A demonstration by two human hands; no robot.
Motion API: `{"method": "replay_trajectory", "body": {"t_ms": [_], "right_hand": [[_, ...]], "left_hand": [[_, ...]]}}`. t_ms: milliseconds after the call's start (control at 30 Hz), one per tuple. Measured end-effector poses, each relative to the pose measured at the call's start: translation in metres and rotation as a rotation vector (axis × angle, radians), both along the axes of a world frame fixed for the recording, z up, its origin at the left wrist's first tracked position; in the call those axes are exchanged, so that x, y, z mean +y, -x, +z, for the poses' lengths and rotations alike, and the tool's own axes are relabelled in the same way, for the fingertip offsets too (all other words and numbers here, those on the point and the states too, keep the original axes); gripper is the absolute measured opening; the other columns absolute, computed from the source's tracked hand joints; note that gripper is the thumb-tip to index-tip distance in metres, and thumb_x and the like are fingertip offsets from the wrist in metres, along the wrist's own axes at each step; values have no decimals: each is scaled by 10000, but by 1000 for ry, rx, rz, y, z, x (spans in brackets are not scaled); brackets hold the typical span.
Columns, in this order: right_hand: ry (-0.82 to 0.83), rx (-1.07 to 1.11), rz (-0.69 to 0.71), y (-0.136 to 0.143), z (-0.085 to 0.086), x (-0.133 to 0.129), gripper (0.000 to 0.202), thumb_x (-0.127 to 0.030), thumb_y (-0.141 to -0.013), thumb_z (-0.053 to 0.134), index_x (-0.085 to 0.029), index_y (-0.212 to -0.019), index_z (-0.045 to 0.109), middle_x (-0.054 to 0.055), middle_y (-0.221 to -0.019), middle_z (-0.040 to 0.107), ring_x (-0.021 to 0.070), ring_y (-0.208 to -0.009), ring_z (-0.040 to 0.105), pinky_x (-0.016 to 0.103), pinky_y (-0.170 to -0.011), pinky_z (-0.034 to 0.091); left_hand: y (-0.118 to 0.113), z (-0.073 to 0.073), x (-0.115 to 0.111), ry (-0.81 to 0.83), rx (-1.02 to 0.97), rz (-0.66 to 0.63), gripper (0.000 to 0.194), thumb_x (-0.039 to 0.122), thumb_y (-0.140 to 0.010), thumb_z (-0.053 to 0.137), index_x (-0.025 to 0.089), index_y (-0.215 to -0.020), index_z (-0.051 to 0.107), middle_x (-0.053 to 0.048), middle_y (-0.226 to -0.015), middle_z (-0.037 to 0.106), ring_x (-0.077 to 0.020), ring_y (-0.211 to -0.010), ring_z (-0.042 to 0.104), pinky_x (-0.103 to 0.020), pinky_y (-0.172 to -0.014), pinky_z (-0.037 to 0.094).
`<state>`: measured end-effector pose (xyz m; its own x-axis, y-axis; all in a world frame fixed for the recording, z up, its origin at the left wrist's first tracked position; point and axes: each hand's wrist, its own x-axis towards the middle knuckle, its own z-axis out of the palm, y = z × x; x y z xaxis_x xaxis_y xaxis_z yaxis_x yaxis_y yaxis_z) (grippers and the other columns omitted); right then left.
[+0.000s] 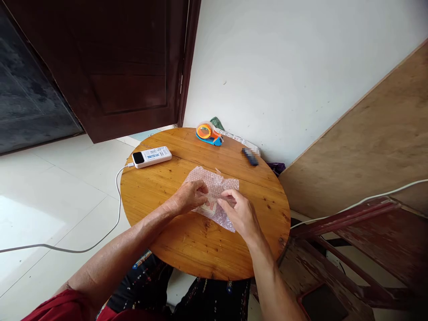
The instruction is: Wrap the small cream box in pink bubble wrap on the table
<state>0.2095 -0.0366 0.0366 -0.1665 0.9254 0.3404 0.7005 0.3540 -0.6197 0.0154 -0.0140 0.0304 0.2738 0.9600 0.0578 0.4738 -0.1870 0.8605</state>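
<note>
A sheet of clear bubble wrap (pixel 210 177) lies spread and crumpled on the round wooden table (pixel 203 263). In its middle is a small pale flat item (pixel 210 207) with reddish marks; its kind cannot be made out. My left hand (pixel 194 196) comes in from the left, fingers bent and closed on the bubble wrap beside the item. From the other side, my right hand (pixel 238 210) pinches the wrap between thumb and forefinger. The hands are close together, and their fingers partly cover the wrap and the item.
A white power bank (pixel 157 156) with a plugged-in cable (pixel 117 191) rests at the table's left. An orange and blue tape dispenser (pixel 209 133) stands at the far edge. Right of it lies a dark blurred object (pixel 250 157). A wooden chair (pixel 354 240) is at the right.
</note>
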Motion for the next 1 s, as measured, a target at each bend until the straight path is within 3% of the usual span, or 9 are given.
{"method": "replay_trajectory", "body": {"t_ms": [100, 267, 400, 500, 667, 767, 867, 1000], "right_hand": [[-279, -296, -31, 10, 17, -22, 122, -217, -899, 542, -236, -910, 661, 72, -1022, 696, 261, -947, 600, 415, -836, 426], [-254, -598, 157, 32, 22, -38, 128, -175, -911, 551, -213, -955, 666, 85, -982, 710, 263, -921, 595, 427, -825, 394], [-218, -668, 150, 34, 16, -34, 102, -188, -908, 567, -203, -957, 654, 89, -965, 697, 258, -894, 590, 427, -841, 382], [-212, -687, 177, 34, 17, -33, 180, -196, -902, 583, -212, -1072, 638, 93, -985, 682, 263, -911, 584, 421, -824, 372], [-236, -773, 184, 40, 20, -29, 280, -188, -864, 640, -259, -1134, 634, 89, -953, 649, 254, -899, 556, 389, -774, 334], [-234, -855, 179, 42, 21, -25, 207, -202, -866, 642, -260, -1064, 656, 81, -933, 634, 246, -908, 536, 373, -766, 310], [-214, -880, 185, 42, 20, -23, 183, -230, -868, 648, -262, -1049, 659, 72, -943, 626, 246, -932, 524, 368, -770, 293], [-186, -859, 190, 42, 21, -21, 169, -222, -874, 628, -260, -1034, 670, 66, -954, 618, 239, -931, 519, 372, -790, 287]], "left_hand": [[0, -1, 2, -16, 4, -14, 143, 132, -701, 605, 164, -832, 652, 11, -790, 665, -139, -760, 594, -226, -699, 468], [-1, 2, 3, -35, 31, -28, 148, 156, -724, 617, 158, -863, 665, -11, -835, 696, -162, -819, 634, -252, -764, 492], [12, 7, -1, -26, 25, -22, 281, 172, -733, 620, 155, -1009, 672, -43, -963, 719, -181, -890, 655, -266, -799, 505], [25, 6, -5, -24, 98, 58, 383, 180, -745, 595, 168, -1124, 651, -56, -1005, 715, -188, -859, 666, -270, -750, 515], [30, -10, -2, -43, 393, 161, 365, 145, -751, 547, 197, -1093, 664, -38, -874, 720, -205, -841, 674, -280, -758, 505], [27, -16, -1, -73, 459, 200, 384, 178, -752, 589, 189, -1131, 645, -81, -1005, 706, -246, -998, 653, -318, -869, 490], [28, -13, -4, -75, 530, 260, 447, 300, -778, 610, 153, -1200, 595, -150, -1149, 656, -300, -1061, 634, -380, -894, 488], [35, -3, -6, 53, 545, 284, 445, 348, -764, 609, 96, -1131, 606, -195, -1013, 690, -362, -983, 656, -437, -833, 489]]}}
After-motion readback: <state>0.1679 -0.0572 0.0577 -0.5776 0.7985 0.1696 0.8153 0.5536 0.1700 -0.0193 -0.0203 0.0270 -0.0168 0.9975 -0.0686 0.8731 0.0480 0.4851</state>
